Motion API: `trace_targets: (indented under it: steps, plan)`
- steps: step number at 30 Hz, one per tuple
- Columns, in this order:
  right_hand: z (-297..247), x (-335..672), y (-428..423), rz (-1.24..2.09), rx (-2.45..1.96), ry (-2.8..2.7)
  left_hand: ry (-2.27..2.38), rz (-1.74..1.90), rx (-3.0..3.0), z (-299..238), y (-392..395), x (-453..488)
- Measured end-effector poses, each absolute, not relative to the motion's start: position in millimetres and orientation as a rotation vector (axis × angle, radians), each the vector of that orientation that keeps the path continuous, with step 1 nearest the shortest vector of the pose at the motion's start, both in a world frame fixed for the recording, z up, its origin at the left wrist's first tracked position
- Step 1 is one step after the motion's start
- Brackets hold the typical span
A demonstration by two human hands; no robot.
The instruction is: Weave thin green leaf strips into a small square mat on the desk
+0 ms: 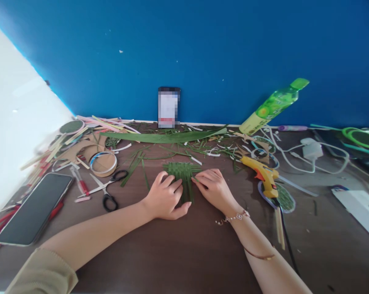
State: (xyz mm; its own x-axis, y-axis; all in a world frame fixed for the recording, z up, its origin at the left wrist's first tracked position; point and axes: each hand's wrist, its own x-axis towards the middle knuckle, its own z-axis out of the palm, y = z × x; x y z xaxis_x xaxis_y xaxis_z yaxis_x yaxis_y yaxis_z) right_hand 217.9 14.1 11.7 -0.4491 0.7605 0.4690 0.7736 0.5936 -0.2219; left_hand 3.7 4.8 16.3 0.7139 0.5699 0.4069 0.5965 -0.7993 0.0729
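A small mat of woven green leaf strips (180, 168) lies flat on the dark table, its loose strip ends pointing toward me. My left hand (167, 197) rests on its left side, fingers bent and spread, thumb apart over the lower ends. At the right edge, my right hand (213, 188) pinches the end of a thin leaf strip (195, 179) between thumb and fingers. Black-handled scissors (104, 188) lie with blades apart to the left of my left hand. A yellow glue gun (262, 173) lies to the right of my right hand.
A long green leaf (162, 138) lies across the back among cut scraps. A phone (168, 107) stands against the blue wall, another phone (35, 208) lies at left. A green bottle (273, 107) leans at right near a white charger (311, 149). Tape rolls (103, 163) sit behind the scissors.
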Motion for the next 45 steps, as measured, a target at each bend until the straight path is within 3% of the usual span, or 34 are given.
trace_targets:
  steps: [45]
  plan:
    - [21.4,227.2,12.8,0.095,-1.201,-2.212,-0.938,-0.569,-2.796,17.7,7.4,2.2]
